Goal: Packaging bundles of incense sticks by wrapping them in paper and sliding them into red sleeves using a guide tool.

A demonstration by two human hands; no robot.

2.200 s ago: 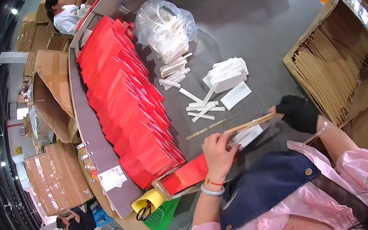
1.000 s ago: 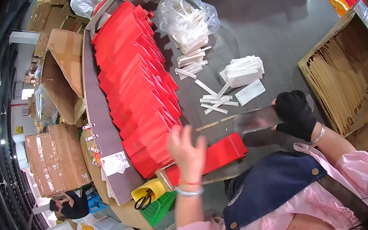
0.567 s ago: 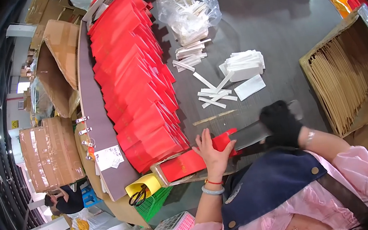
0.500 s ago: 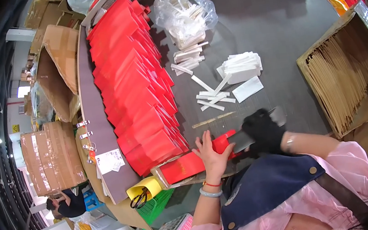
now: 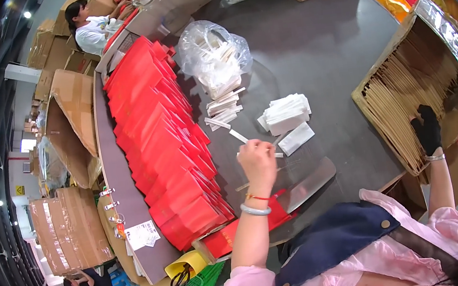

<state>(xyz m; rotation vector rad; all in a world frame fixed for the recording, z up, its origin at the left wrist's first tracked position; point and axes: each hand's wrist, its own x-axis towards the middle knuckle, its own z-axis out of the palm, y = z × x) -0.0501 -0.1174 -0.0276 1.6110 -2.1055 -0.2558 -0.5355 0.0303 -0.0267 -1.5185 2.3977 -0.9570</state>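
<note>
My bare left hand (image 5: 258,161) is over the loose white strips in the middle of the table, its fingers drawn together; what they hold, if anything, is hidden. A white strip (image 5: 238,136) shows just beyond it. Under my left forearm lies a red paper bag (image 5: 270,222), with a clear, stiff sheet (image 5: 311,183) sticking out of its right end. My right hand (image 5: 427,131), in a black glove, reaches to the brown cardboard sheets (image 5: 406,92) standing packed in an open carton (image 5: 451,30). Its fingers look stretched out against their near end.
Overlapping red bags (image 5: 163,145) run along the left side. A clear plastic bag of white strips (image 5: 215,56) and a white stack (image 5: 286,113) stand beyond my left hand. Scissors (image 5: 181,276) sit in a yellow holder at the near left edge. Another person (image 5: 91,34) works at far left.
My right hand has left the clear sheet at the red bag and moved right to the carton. My left hand has lifted off the red bag to the white strips. The view has shifted.
</note>
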